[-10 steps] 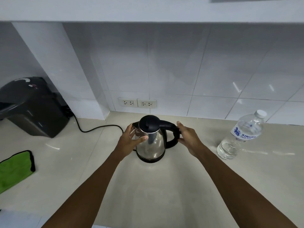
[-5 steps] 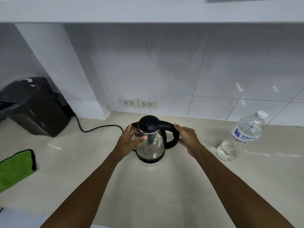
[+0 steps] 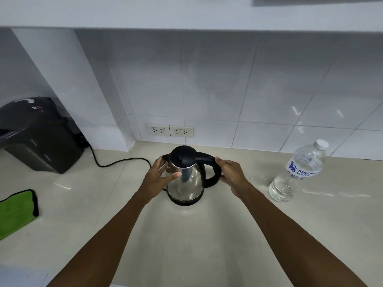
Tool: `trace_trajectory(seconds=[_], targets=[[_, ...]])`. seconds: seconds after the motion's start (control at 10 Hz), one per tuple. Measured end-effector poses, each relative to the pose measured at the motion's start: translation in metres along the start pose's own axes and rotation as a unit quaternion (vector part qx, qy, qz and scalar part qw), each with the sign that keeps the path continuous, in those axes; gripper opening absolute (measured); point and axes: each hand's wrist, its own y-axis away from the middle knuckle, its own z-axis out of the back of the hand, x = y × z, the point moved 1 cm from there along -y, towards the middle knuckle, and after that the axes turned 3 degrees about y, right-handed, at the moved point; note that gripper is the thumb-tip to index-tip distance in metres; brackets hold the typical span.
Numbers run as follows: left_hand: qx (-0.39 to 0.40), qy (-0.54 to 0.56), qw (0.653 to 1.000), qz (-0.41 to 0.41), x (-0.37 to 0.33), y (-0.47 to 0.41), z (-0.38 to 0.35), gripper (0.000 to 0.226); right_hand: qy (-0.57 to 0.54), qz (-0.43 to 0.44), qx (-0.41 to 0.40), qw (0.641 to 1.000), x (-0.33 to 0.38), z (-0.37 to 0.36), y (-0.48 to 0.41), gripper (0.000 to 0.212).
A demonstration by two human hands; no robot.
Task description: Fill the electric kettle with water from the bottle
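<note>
Steel kettle (image 3: 185, 183) between both hands, lid closed.

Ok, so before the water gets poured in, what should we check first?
1. Kettle upright on the counter: ok.
2. Kettle lid open: not ok, it is shut.
3. Bottle cap off: not ok, it is on.
4. Bottle has water: ok.
5. Left hand steadies the body, right hand at the handle: ok.
6. Kettle plugged in: cannot tell.
</note>
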Motion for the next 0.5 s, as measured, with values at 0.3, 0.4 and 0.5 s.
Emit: trace_trajectory(seconds=[0.3,0.4,0.5], targets=[[0.002,-0.076,0.997,0.02,-0.012,0.003,0.0,0.076,0.137,0.03,0.016,0.99,0.015,0.002,0.027,0.04],[-0.023,-0.169,0.985,0.026,-0.027,0.006,0.0,0.074,0.212,0.057,0.03,0.975,0.024,0.0,0.05,0.042],[-0.032,-0.255,0.966,0.026,-0.051,0.023,-0.003,0.069,0.272,0.092,0.017,0.958,0.033,-0.002,0.08,0.038]])
